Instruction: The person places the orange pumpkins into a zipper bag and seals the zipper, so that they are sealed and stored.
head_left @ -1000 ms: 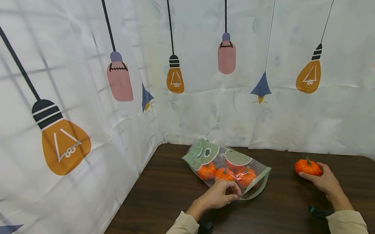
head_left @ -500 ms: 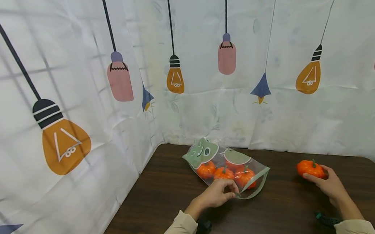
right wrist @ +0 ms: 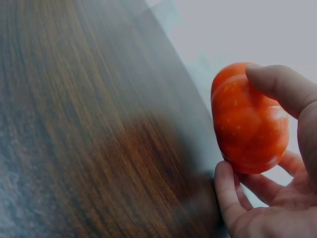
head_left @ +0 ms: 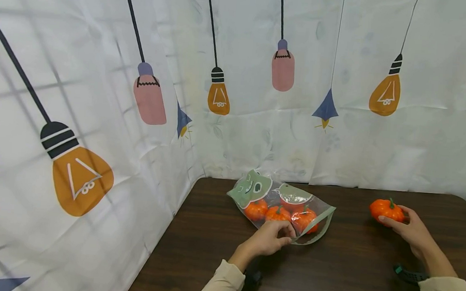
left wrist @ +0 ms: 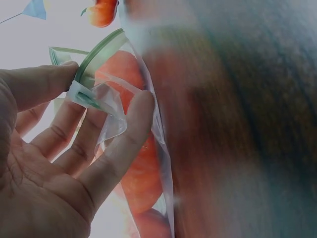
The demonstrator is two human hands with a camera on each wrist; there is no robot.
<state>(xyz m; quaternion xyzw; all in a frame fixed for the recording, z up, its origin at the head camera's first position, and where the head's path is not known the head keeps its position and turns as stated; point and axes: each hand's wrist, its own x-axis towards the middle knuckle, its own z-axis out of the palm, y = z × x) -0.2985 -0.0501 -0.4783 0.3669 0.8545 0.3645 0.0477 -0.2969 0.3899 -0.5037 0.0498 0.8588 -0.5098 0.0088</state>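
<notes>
Left hand (head_left: 267, 239) pinches the bag (head_left: 294, 196) at its 5 o'clock edge — several pumpkins (head_left: 278, 213) already inside! Over at the bag's 3 o'clock, right hand (head_left: 415, 230) grips another pumpkin (head_left: 386, 210) — seemingly the only visible one left outside.

- The bare left hand (head_left: 269, 238) is angled forward and inward, its fingers bent and drawn toward the thumb in a pinch.
- In the left wrist view, the palm (left wrist: 39, 198) is exposed, and the outermost finger (left wrist: 126, 139) is stretched apart from the thumb (left wrist: 42, 85).
- The bare right hand (head_left: 411, 228) is held well apart, thumb and curled fingers set opposite each other in a grip.
- Both forearms are covered by cream fabric sleeves (head_left: 220, 285), the wrists left bare.
</notes>
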